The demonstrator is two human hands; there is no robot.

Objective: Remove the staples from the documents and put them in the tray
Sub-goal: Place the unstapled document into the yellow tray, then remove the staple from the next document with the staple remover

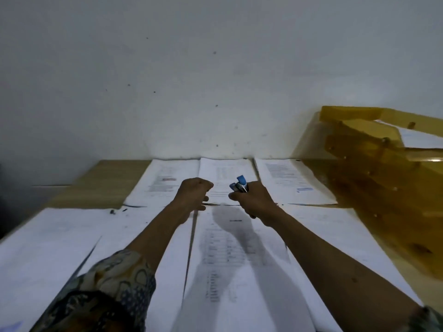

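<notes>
Printed documents cover the desk in two rows; the middle near document lies under my arms and the middle far document lies beyond my hands. My right hand grips a blue-and-metal staple remover, its blue tips pointing up and away. My left hand is curled into a loose fist beside it, over the gap between the two rows; whether it pinches anything is hidden. An amber translucent stacked tray stands at the right, with paper in its upper tier.
A white wall rises right behind the desk. Bare wooden desk top shows at the far left. Small dark bits lie on the paper left of my left hand. More documents lie at left and far right.
</notes>
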